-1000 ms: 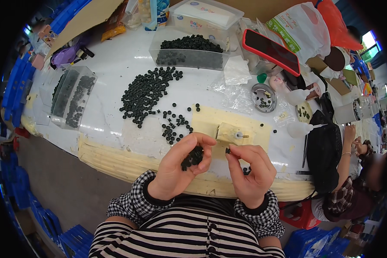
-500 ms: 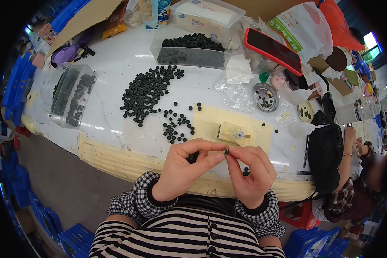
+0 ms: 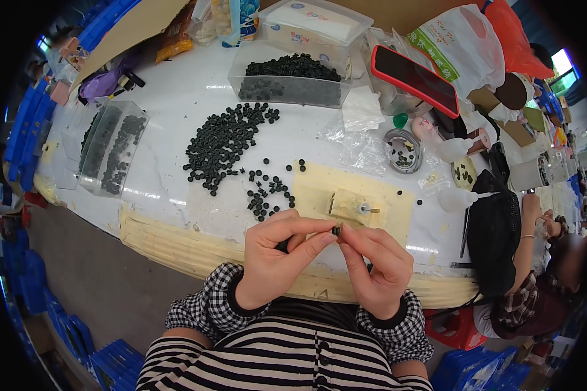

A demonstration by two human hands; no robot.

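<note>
Above the table's front edge my two hands meet, fingertip to fingertip, around a small black round part [image 3: 336, 230]. Thumb and forefinger of my left hand [image 3: 274, 254] pinch it, while more black bits show in the curled fingers behind. Closed fingers of my right hand [image 3: 379, 267] press on the part from the other side; a dark spot by them is mostly hidden. Just beyond stands a small tan block with a metal pin [image 3: 365, 209], on a yellowish sheet [image 3: 313, 179]. Left of the sheet lie scattered black parts [image 3: 261, 195] and a large pile of them [image 3: 222, 140].
A clear bin of black parts [image 3: 293, 88] stands behind the pile, another clear bin [image 3: 114, 150] at left. To the right are a red-cased phone [image 3: 414, 78], a round dish [image 3: 403, 151], squeeze bottles [image 3: 456, 197] and a black bag [image 3: 492, 241]. A co-worker's arm [image 3: 528, 234] is at far right.
My joined fingertips have shifted slightly left with the black part, which shows more plainly now. My right thumb has drawn a little away from it. The table things have stayed put.
</note>
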